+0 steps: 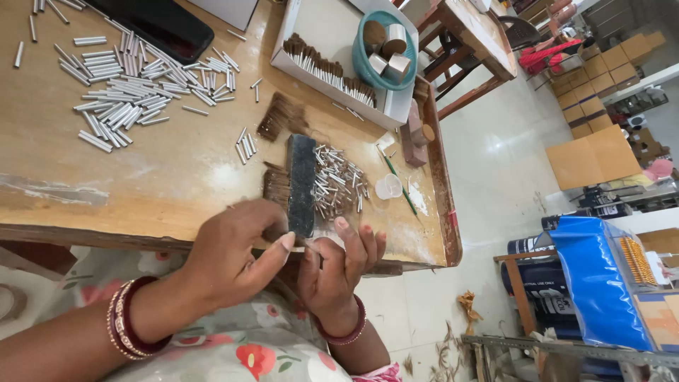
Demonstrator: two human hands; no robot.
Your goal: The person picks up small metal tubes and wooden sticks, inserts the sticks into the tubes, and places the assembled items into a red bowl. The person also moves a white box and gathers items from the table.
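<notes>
Both grips pinched on a thin bristle tuft [305,246], left hand [233,255] and right hand [339,272] touching. Light, soft, easily splayed; best nipped near its base. Dark block [302,184] just beyond on the surface [177,177].

Thin brown bristle tuft [300,242], pinched

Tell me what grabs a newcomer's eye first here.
A wide scatter of short silver metal tubes covers the wooden table top left. Near the front edge, both hands, left hand and right hand, pinch something small beside an upright dark rectangular block. A teal round basket sits behind.
</notes>
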